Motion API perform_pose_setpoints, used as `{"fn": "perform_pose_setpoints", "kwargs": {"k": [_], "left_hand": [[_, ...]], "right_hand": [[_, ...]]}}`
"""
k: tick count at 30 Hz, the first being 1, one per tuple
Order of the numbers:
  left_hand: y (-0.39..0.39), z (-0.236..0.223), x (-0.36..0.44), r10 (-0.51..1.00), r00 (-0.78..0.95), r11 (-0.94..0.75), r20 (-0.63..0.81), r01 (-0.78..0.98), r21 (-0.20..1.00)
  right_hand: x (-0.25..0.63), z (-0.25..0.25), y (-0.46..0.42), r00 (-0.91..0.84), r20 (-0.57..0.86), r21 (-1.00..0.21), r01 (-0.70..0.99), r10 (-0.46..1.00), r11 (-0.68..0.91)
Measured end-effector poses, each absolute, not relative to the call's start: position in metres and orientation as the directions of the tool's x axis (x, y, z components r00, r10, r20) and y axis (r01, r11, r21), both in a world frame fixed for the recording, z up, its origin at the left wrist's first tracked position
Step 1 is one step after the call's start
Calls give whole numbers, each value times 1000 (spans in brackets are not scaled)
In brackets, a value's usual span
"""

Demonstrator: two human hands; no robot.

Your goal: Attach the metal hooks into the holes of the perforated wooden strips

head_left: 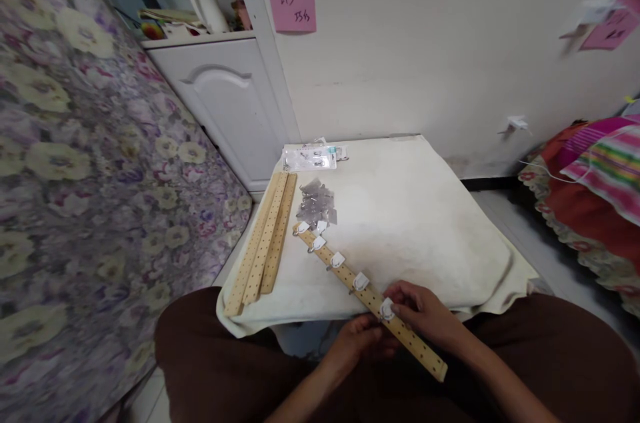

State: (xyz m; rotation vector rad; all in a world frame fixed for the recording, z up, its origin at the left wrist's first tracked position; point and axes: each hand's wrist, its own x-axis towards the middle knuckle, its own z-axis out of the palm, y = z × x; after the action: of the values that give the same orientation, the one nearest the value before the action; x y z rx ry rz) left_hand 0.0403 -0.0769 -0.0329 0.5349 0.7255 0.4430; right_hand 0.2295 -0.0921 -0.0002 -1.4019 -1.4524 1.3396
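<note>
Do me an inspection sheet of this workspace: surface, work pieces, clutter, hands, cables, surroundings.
Surface: pale cloth over the table, rumpled at the near right corner.
Work pieces: drilled strip slanting over the near edge, white tags along it; spare strips lie at the left.
Clutter: pile of small clear packets; clear packaging at the far left.
Hands: right hand at the tag nearest the person; left hand at the strip's left edge, fingers partly hidden.
Cables: white cord by the bed, off the table; on the table, nothing seen.
Surroundings: floral curtain left, cabinet and wall ahead.
</note>
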Motion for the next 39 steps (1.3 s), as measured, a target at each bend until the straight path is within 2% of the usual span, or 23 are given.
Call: {"fn": "perform_pose_setpoints", "kwargs": {"k": [11,22,39], "left_hand": [[-78,-35,39,561,661,769,-499,-193,609],[-79,-34,38,561,686,746,-464,-176,642],[-78,-31,37,555,689,740,-467,-152,655]], "right_hand": [[227,-2,-90,-93,-123,-903,423,988,-72],[218,3,-90,-20,-117,-825,558,993,-86],[217,4,-88,12,-157,-812,568,987,-136]]}}
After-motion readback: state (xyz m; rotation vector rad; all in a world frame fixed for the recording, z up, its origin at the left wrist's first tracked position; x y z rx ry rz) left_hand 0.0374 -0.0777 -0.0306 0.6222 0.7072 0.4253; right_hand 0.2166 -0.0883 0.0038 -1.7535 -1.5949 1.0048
